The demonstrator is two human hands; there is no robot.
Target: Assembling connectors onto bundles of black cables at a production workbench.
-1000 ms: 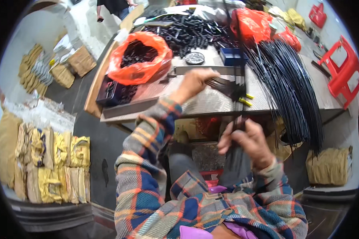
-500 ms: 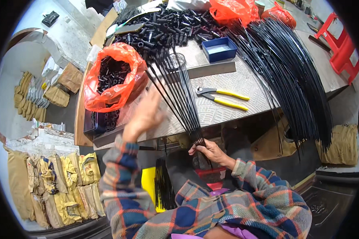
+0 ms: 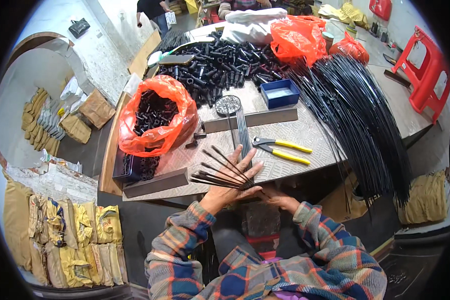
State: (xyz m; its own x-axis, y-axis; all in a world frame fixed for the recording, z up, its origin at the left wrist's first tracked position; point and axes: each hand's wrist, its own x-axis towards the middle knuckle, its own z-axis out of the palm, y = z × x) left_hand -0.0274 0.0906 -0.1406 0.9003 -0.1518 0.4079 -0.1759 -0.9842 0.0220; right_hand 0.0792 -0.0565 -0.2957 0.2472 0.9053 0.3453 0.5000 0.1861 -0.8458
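Note:
Several thin black rods (image 3: 220,176) fan out to the left across my left hand (image 3: 230,187), whose fingers are stretched and spread. Other rods (image 3: 243,131) run past those fingers over the table to a round dish of small silvery bits (image 3: 228,105). Just beyond the table's front edge, my right hand (image 3: 281,199) is closed where the rods come together; its fingertips are partly hidden. Pincers with yellow handles (image 3: 285,151) lie to the right of the rods, touched by neither hand.
A red plastic bag (image 3: 187,120) of short black tubes stands at the left. Behind lies a heap of black tubes (image 3: 210,65), near a blue box (image 3: 280,94). A large bundle of black rods (image 3: 365,110) hangs over the right edge. Metal bars (image 3: 250,121) lie on the table.
My left hand has come from beside the red bag to the rods, fingers spread. Part of the fan now tilts left across it; other rods lie toward the dish. The view has shifted slightly.

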